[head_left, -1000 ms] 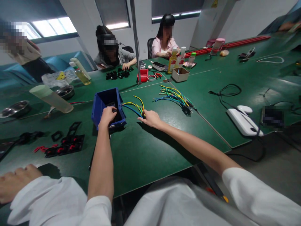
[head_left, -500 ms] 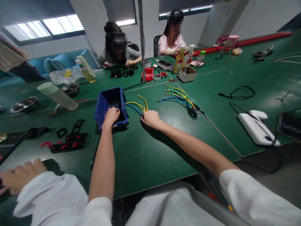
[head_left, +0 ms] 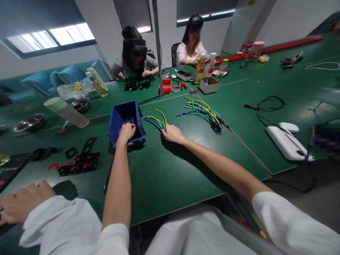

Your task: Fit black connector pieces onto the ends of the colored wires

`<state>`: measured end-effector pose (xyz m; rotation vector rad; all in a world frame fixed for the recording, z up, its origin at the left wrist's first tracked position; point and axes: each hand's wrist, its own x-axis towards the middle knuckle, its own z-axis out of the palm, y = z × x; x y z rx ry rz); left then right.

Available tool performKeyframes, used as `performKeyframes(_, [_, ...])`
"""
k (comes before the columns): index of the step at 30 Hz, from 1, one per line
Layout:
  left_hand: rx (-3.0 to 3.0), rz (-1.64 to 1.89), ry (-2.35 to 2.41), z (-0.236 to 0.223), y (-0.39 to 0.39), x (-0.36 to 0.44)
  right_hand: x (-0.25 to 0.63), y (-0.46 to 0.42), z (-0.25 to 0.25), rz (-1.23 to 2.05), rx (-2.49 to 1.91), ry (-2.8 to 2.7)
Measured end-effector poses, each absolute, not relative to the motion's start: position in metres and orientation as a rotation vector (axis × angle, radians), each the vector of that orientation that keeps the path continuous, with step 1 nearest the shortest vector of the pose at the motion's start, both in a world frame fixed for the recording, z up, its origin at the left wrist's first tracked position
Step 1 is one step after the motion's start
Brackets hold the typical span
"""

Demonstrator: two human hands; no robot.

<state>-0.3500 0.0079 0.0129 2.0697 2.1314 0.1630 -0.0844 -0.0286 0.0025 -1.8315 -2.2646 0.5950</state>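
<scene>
My left hand (head_left: 127,132) reaches into the blue plastic bin (head_left: 113,124), its fingers curled down among small dark parts (head_left: 129,120). What those fingers hold is hidden. Just right of the bin, my right hand (head_left: 172,134) is closed around a small bunch of yellow, green and blue wires (head_left: 158,122). Their loose ends fan out toward the bin's right side. A larger bundle of similar wires (head_left: 203,109), with dark terminals at its near end, lies on the green table farther right.
Black and red parts (head_left: 85,163) lie left of my left forearm. A neighbour's hand (head_left: 26,202) rests at the lower left. A metal pole (head_left: 158,53) rises beyond the bin, near a red tray (head_left: 166,85) and a cardboard box (head_left: 209,85). A white device (head_left: 287,143) with a cable sits at right.
The view has shifted slightly. My right hand still grips the wires, whose ends have settled a little closer together. My left hand stays in the bin. A standing person has left the far-left edge.
</scene>
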Motion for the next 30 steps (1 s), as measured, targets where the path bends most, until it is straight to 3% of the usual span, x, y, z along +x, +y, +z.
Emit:
performKeyframes(13, [2.11, 0.226, 2.122, 0.007, 0.012, -0.353, -0.035, -0.053, -0.025, 0.953, -1.614, -1.572])
performKeyframes(16, [2.119, 0.201, 2.13, 0.009, 0.011, -0.351, -0.036, -0.062, -0.034, 0.896, -1.63, -1.438])
performKeyframes(24, [2.167, 0.175, 2.192, 0.018, 0.007, -0.342, -0.038, -0.065, -0.035, 0.99, -1.496, -1.32])
performKeyframes(30, [2.146, 0.348, 2.303, 0.023, 0.002, -0.34, -0.033, -0.057, -0.04, 1.042, -1.359, -1.289])
